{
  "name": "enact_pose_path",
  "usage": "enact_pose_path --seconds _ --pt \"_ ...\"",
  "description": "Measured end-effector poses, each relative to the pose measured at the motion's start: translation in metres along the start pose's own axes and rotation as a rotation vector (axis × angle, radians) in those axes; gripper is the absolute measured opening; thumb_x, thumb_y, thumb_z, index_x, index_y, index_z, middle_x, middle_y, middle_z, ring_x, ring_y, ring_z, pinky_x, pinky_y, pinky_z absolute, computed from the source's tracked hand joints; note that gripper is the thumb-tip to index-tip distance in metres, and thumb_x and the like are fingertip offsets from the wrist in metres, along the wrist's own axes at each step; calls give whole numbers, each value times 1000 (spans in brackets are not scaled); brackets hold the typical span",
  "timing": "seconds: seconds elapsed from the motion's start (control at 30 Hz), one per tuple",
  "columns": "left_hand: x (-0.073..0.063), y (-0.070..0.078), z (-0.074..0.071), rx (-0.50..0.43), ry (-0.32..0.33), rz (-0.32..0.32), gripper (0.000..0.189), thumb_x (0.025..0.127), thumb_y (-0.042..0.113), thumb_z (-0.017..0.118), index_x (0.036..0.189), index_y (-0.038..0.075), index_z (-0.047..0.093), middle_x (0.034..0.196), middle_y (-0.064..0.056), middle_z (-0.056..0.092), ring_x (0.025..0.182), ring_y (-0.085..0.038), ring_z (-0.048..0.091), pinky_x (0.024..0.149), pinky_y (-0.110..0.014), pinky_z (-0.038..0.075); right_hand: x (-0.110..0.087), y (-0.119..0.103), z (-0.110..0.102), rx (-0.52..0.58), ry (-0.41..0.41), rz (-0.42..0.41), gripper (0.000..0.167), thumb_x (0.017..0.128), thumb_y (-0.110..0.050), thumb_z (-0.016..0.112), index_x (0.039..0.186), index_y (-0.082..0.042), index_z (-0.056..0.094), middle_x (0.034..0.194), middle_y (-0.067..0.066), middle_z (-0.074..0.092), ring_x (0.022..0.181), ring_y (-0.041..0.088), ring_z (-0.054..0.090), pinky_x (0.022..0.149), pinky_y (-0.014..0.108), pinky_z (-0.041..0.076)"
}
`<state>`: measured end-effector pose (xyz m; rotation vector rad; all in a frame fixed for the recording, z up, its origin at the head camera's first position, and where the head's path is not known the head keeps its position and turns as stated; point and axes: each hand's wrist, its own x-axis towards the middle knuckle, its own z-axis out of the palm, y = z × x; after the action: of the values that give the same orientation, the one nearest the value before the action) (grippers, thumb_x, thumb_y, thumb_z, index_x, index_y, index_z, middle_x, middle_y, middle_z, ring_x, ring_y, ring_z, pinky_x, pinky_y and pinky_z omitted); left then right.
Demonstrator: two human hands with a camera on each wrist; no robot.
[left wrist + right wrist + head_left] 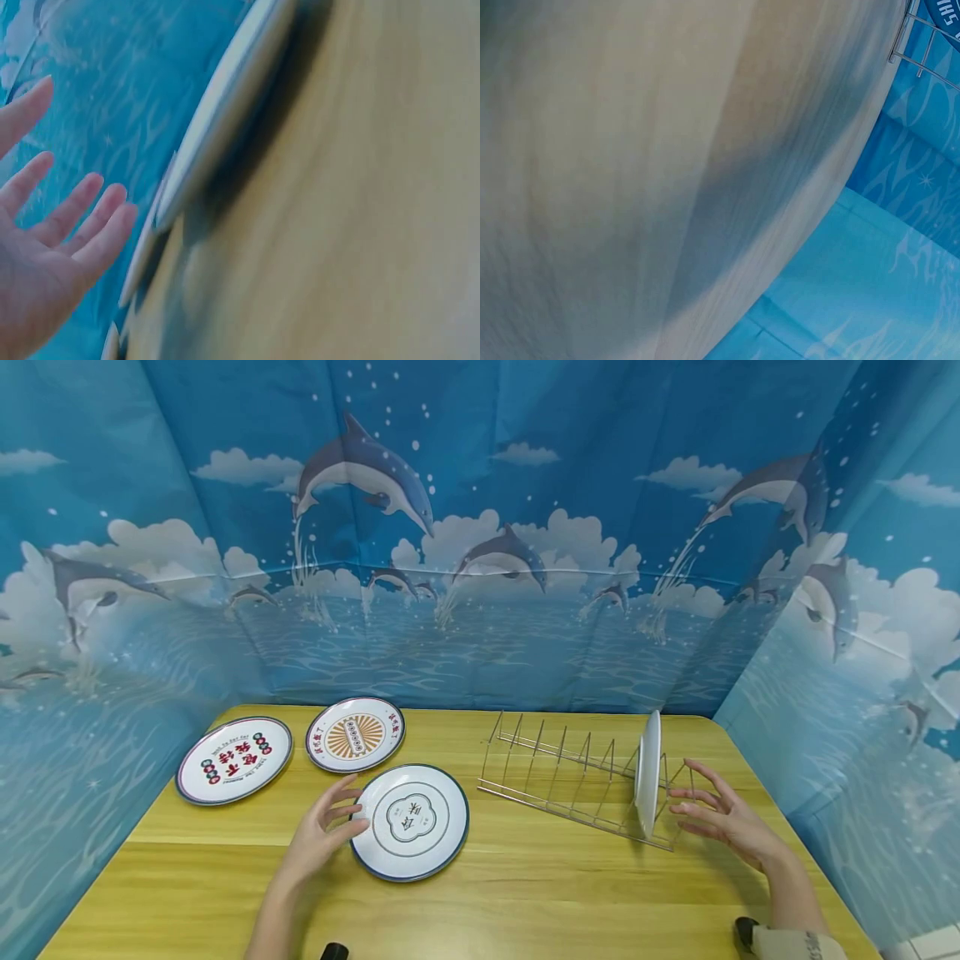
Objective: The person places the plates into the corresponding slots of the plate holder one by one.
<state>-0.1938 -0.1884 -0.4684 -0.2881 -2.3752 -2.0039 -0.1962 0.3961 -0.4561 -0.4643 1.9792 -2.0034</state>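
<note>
My left hand (318,835) is beside the left rim of a white plate (411,852) with a blue edge and a flower-shaped emblem. Its fingers are spread and loosely bent, and in the left wrist view the palm (37,277) holds nothing. Toward the right, a metal wire dish rack (573,817) lies along the table, with one white plate (648,777) standing on edge in its right part. My right hand (723,818) is at the rack's right end, fingers apart, fingertips right by the end wires. The right wrist view does not show this hand.
Two more decorated plates lie flat at the back left: one with red characters (234,760), one with an orange sunburst (356,735). The wooden table (525,902) is backed and flanked by a blue dolphin-print curtain (480,635).
</note>
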Motion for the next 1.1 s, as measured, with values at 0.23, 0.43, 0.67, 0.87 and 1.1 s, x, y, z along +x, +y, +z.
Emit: enact_pose_path --seconds 0.23,0.43,0.67,0.87,1.1 --pt "-8 -15 -9 40 19 -147 74 78 10 71 141 9 31 134 -23 36 119 -40 42 93 -37 45 0 0 0 -3 1 1 67 96 1 39 147 -26 5 121 1 52 107 14 57 87 34 50" --pt "-8 -24 -5 -13 26 -236 76 78 8 71 141 12 30 136 -25 34 122 -40 39 94 -40 45 0 -1 1 -4 5 18 66 96 1 38 146 -29 7 121 0 53 107 13 57 87 33 50" --pt "-5 -31 2 -82 44 -269 78 74 -2 72 141 9 32 127 -24 44 113 -33 49 78 -21 51 0 -2 1 -13 6 10 68 96 1 39 148 -22 1 121 1 52 107 14 57 87 33 51" --pt "-2 -31 5 -105 55 -313 68 76 -6 68 137 4 39 117 -25 52 95 -26 60 76 -24 53 -1 -2 0 -13 4 13 69 96 2 38 147 -17 -5 121 0 53 107 13 57 87 33 51" --pt "-2 -32 7 -182 26 -334 65 79 -7 62 138 3 38 115 -22 51 89 -21 58 77 -26 53 -1 -2 -1 -5 -7 2 68 96 3 37 147 -19 -3 121 2 52 107 15 57 87 34 50"
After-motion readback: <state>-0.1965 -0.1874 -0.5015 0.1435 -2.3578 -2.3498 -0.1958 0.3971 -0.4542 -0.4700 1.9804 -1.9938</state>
